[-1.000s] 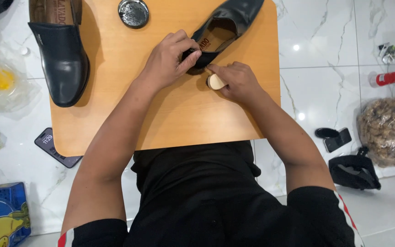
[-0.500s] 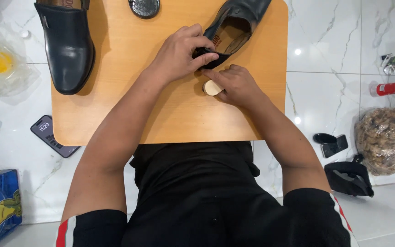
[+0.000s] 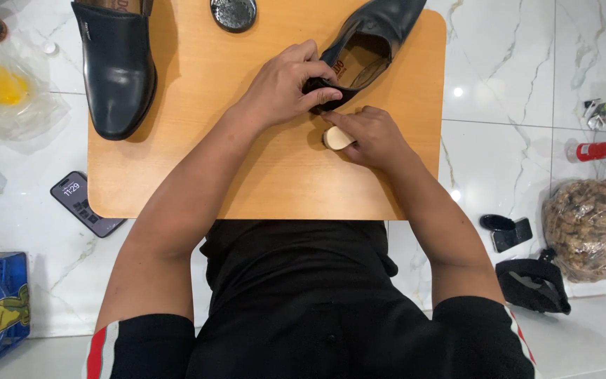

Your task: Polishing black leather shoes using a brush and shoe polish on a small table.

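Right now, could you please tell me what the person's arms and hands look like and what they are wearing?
Both arms are bare from the hands up to short black sleeves. The left sleeve has a red and white stripe along its edge, and so does the right sleeve. The left hand and right hand wear no gloves, and no rings, watch or bracelet can be seen. The rest of the clothing is plain black.

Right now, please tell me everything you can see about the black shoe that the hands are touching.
The black shoe looks like smooth, slightly glossy leather with a tan insole showing through its opening. It lies on the wooden board, heel toward the person, toe pointing up-right past the frame edge. The left hand grips its heel; the right hand is at the heel with a small cream-coloured object.
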